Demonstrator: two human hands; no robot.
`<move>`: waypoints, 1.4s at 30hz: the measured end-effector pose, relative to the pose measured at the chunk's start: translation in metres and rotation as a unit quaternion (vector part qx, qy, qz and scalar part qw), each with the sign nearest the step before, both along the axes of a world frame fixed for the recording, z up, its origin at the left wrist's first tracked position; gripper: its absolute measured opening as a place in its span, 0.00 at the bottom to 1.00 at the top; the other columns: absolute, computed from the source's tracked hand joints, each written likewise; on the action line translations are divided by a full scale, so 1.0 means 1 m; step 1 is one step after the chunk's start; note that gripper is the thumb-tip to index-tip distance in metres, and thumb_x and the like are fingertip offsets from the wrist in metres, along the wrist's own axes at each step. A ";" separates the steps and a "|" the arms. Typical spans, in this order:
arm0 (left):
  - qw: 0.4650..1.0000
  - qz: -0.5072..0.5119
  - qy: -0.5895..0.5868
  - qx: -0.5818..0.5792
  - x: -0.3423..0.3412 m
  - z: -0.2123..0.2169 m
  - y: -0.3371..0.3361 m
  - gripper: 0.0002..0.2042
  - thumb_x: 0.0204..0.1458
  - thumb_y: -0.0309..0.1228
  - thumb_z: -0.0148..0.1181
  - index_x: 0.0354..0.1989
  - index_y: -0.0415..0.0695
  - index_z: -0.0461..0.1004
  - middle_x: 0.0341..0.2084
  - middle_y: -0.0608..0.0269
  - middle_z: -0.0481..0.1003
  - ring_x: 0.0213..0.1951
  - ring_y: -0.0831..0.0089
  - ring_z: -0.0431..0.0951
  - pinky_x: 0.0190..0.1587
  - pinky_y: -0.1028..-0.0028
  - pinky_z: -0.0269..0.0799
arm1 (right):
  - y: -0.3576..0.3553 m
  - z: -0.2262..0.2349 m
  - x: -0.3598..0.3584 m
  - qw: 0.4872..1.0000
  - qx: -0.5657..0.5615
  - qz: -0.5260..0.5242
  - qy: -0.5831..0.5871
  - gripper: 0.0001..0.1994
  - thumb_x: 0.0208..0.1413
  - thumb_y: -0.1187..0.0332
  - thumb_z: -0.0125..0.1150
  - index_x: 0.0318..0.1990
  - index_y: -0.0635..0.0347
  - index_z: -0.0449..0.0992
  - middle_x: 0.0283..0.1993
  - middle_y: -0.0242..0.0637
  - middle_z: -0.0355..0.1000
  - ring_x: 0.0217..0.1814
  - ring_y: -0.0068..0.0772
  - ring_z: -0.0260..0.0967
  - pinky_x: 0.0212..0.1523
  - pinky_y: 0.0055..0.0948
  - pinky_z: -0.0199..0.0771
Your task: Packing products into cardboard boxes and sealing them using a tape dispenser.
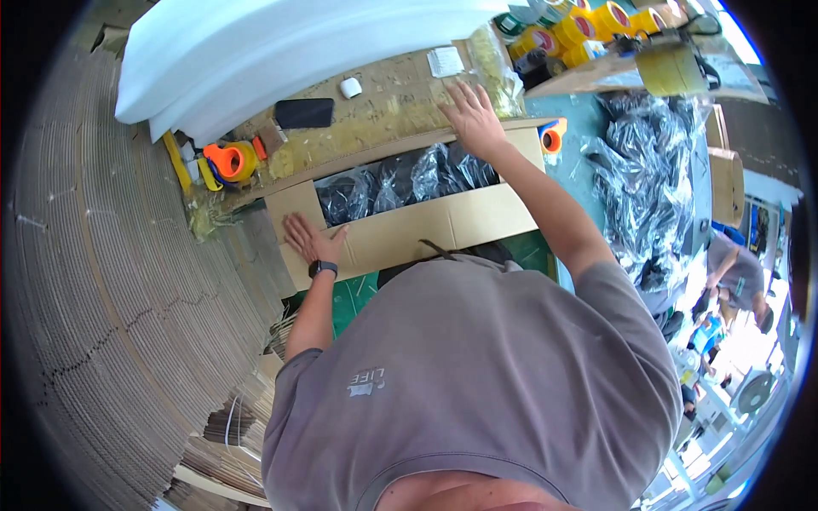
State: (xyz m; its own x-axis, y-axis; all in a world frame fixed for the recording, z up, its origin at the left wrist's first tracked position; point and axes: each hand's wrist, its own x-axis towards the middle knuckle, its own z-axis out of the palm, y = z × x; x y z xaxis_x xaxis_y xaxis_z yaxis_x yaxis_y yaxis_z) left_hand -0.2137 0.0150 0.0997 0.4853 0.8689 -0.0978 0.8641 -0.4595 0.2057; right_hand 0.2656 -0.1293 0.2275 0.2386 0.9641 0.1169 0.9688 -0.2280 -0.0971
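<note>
A long brown cardboard box [409, 232] lies in front of me with its flaps folded outward. Inside it are several dark items in clear plastic wrap [400, 181]. My left hand [313, 241], with a dark watch on the wrist, rests fingers spread on the flap at the box's near left corner. Stretched over the far right side, my right hand [474, 121] is open, its fingers apart and holding nothing. Whether its palm touches the far flap I cannot tell.
An orange and yellow tape dispenser [228, 162] and a black phone [304, 113] lie on the worktable. White foam sheeting [281, 51] spans the back. Flattened cardboard [94, 281] is stacked at left. Plastic-wrapped dark items [643, 179] and yellow tape rolls [573, 30] are at right; another person [740, 271] stands beyond.
</note>
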 end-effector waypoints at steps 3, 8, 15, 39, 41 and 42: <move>0.991 0.103 -0.055 0.071 0.007 -0.017 -0.038 0.70 0.47 0.68 0.77 0.86 0.34 0.43 0.86 0.32 0.41 0.87 0.39 0.38 0.85 0.36 0.32 | -0.039 -0.056 -0.020 1.000 0.015 0.013 -0.002 0.31 0.61 0.64 0.67 0.74 0.50 0.73 0.72 0.47 0.77 0.79 0.48 0.70 0.84 0.55 0.59; 0.975 0.066 -0.166 0.131 0.073 0.010 -0.095 0.55 0.64 0.60 0.65 0.86 0.33 0.45 0.85 0.29 0.42 0.86 0.34 0.40 0.83 0.33 0.35 | -0.117 -0.071 -0.077 0.993 0.003 0.032 0.116 0.33 0.72 0.41 0.58 0.76 0.51 0.71 0.83 0.50 0.64 0.88 0.60 0.53 0.86 0.69 0.42; 0.986 -0.156 0.034 0.047 0.110 -0.019 -0.081 0.44 0.67 0.58 0.60 0.85 0.45 0.57 0.86 0.45 0.48 0.86 0.43 0.43 0.83 0.36 0.39 | -0.149 -0.099 0.057 0.863 0.227 -0.390 0.225 0.17 0.67 0.63 0.67 0.58 0.62 0.77 0.59 0.54 0.78 0.64 0.61 0.74 0.64 0.53 0.75; 0.965 -0.257 0.053 -0.021 0.107 0.060 -0.070 0.77 0.23 0.59 0.91 0.87 0.54 0.50 0.73 0.36 0.65 0.77 0.36 0.60 0.80 0.40 0.52 | -0.077 0.032 -0.077 0.871 0.129 -0.228 0.416 0.28 0.59 0.48 0.78 0.56 0.63 0.89 0.48 0.50 0.88 0.49 0.41 0.87 0.55 0.37 0.84; 0.969 -0.242 0.040 -0.023 0.090 0.072 -0.090 0.75 0.26 0.56 0.92 0.87 0.54 0.50 0.73 0.36 0.65 0.77 0.36 0.60 0.81 0.41 0.52 | 0.008 0.010 -0.086 0.921 -0.008 -0.178 0.347 0.32 0.54 0.36 0.73 0.50 0.58 0.91 0.47 0.50 0.88 0.52 0.54 0.86 0.57 0.41 0.84; 0.969 -0.242 0.027 -0.033 0.085 0.077 -0.097 0.74 0.27 0.53 0.92 0.87 0.55 0.50 0.75 0.37 0.64 0.78 0.38 0.59 0.80 0.41 0.52 | 0.056 0.001 -0.083 0.922 -0.168 -0.166 0.308 0.30 0.54 0.39 0.72 0.50 0.57 0.91 0.49 0.51 0.88 0.54 0.56 0.86 0.57 0.44 0.84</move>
State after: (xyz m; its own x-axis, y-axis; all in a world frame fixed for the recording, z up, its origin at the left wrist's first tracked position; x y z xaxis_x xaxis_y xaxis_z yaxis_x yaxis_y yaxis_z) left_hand -0.1282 -0.0825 0.1766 0.8272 0.5319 -0.1815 0.5609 -0.8012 0.2083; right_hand 0.1824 -0.0735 0.2285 0.4489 0.7830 -0.4305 0.6252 -0.6194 -0.4748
